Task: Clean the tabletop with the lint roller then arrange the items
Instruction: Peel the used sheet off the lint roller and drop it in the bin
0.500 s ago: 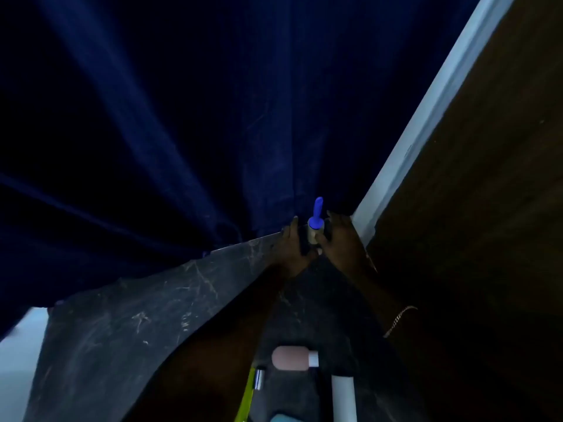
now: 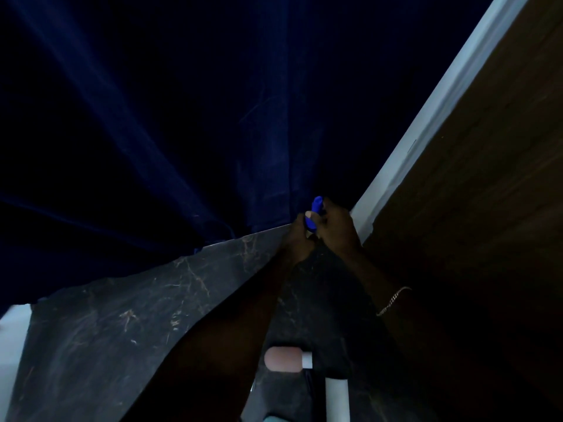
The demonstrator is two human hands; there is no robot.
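Note:
The lint roller has a bright blue handle and a pale roll; it stands at the far corner of the dark marble tabletop. Both hands meet on it. My right hand curls round the blue handle from the right. My left hand grips the roll end from the left, fingers wrapped below the handle. Most of the roll is hidden between the two hands. A thin chain bracelet hangs on my right wrist.
A dark blue curtain hangs along the table's far edge. A white wall edge and a brown wooden panel close the right side. Near me lie a pink-capped bottle and a white tube.
My right hand has slid up over the blue handle, covering more of it. The roller has tilted slightly, and less of the pale roll shows.

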